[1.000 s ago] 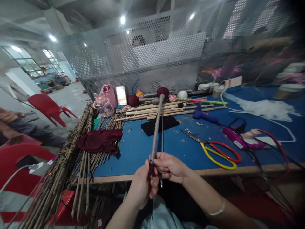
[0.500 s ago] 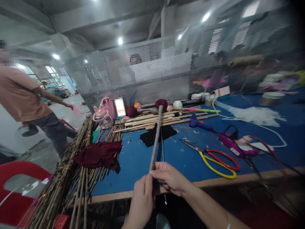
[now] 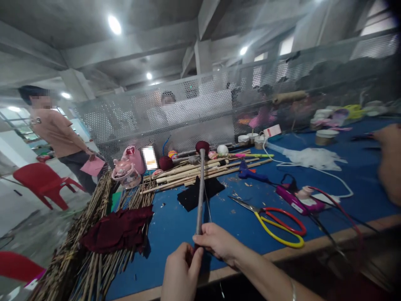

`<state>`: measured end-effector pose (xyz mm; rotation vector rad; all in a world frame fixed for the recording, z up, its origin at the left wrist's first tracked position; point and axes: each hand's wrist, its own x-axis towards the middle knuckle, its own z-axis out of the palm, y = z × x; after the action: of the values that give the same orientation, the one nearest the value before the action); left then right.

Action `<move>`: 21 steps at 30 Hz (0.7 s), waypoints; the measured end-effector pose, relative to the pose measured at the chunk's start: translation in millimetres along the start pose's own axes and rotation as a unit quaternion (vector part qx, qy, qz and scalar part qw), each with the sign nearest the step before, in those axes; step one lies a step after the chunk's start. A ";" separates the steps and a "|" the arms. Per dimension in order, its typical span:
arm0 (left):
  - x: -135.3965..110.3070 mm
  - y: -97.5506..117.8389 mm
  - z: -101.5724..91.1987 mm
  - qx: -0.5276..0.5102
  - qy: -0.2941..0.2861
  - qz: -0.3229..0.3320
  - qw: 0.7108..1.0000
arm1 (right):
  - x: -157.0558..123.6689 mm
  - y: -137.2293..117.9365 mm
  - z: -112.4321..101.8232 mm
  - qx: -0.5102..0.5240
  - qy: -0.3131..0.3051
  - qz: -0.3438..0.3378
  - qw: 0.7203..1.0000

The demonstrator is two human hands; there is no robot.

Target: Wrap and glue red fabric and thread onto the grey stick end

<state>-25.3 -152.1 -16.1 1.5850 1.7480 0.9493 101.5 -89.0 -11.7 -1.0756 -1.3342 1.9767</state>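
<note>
A slender stick (image 3: 200, 196) wrapped in grey runs upward and away from me, with a dark red ball (image 3: 202, 147) on its far end. My left hand (image 3: 181, 267) pinches its near end with thumb and curled fingers. Just above, my right hand (image 3: 221, 244) closes on the same stick from the right, thumb on top. A thin thread hangs beside the stick, slanting down toward my right hand. Beyond, a black cloth (image 3: 188, 196) lies on the blue tabletop (image 3: 169, 246). Scissors (image 3: 257, 210) with one red and one yellow handle rest to the right.
Bundled twigs (image 3: 72, 246) and a dark red cloth (image 3: 117, 230) are at left. Pale sticks (image 3: 175, 177) lie behind. A blue glue gun (image 3: 250, 172), purple power strip (image 3: 291, 200) and white plastic (image 3: 313, 156) sit right. Another person's hand (image 3: 390, 159) shows at the right edge.
My view has shifted, so the table contents sit further left and lower. Both hands stay on the stick. Another person's hand has appeared at right; the person at left shows more fully.
</note>
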 end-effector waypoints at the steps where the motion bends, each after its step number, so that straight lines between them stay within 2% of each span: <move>1: 0.9 2.0 -1.1 0.011 -0.008 0.006 1.000 | 1.6 0.6 0.3 0.003 0.003 -0.011 1.000; 4: 2.2 10.2 -2.5 0.013 -0.020 0.026 0.999 | 3.4 0.3 -0.6 0.019 0.005 -0.037 0.999; 6: 2.2 13.8 -2.0 -0.013 -0.018 0.031 0.999 | 1.5 -2.3 -2.6 0.036 -0.012 -0.028 0.999; 9: 1.3 12.2 2.2 -0.111 -0.047 -0.030 0.992 | -2.5 -5.6 -5.9 0.084 -0.059 -0.005 0.995; 12: 0.2 4.7 8.9 -0.261 -0.089 -0.107 0.955 | -3.1 -2.8 -7.3 0.130 -0.095 -0.007 0.987; 14: -0.5 0.0 11.8 -0.327 -0.107 -0.139 0.929 | -1.1 1.7 -6.9 0.139 -0.091 -0.011 0.986; 15: -0.8 -1.5 12.1 -0.332 -0.114 -0.149 0.924 | 0.2 3.9 -6.3 0.137 -0.083 -0.010 0.987; 17: -1.7 -2.1 10.0 -0.280 -0.105 -0.135 0.945 | 2.4 6.9 -4.4 0.120 -0.062 -0.008 0.991; 19: -2.6 0.6 5.8 -0.185 -0.049 -0.074 0.979 | 3.5 7.4 -1.9 0.095 -0.046 -0.003 0.994; 21: -3.0 5.2 1.6 -0.108 0.014 -0.010 0.994 | 3.5 6.1 0.3 0.077 -0.031 0.002 0.997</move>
<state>-20.6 -154.7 -12.9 1.4202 1.6169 1.1145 99.4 -88.8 -18.5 -0.9525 -1.1886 2.0936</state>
